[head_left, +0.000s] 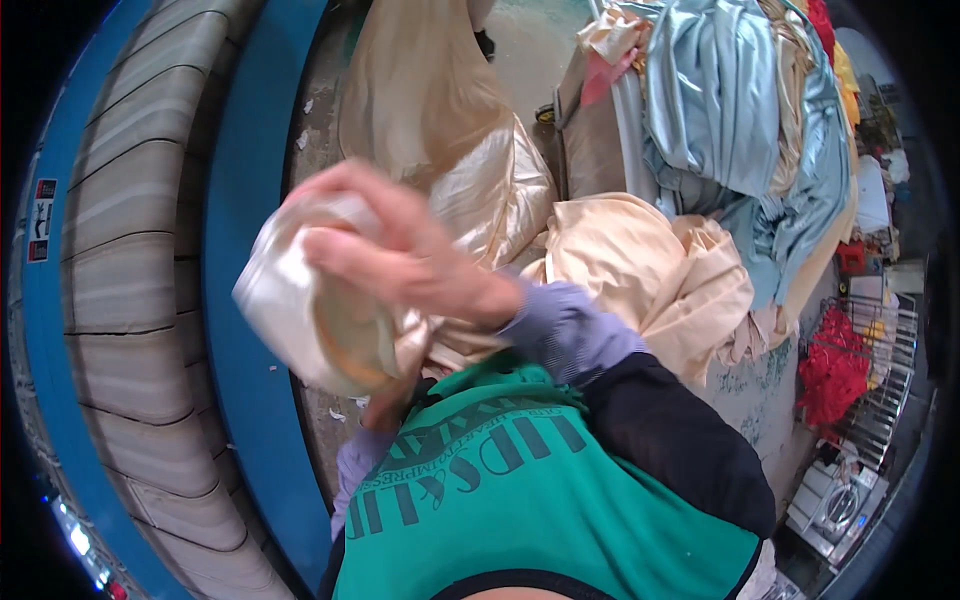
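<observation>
My right hand (pixel 400 245), smeared by motion, reaches across from the right and has its fingers curled over a bunched cream satin cloth (pixel 285 300). The cloth hangs in front of my chest, close to the blue machine edge. Below it, part of my left hand (pixel 392 402) shows; the cloth covers its fingers, so its grip cannot be made out. Beyond my hands, a long length of shiny cream fabric (pixel 425 110) stretches away. A heap of peach-cream fabric (pixel 620 265) lies to the right of my right wrist.
At my left runs a machine with a blue frame (pixel 255 270) and a grey segmented belt (pixel 130 270). Light-blue satin (pixel 710 100) is piled at the far right. Further right, a wire rack (pixel 890 390) stands with red fabric (pixel 840 365).
</observation>
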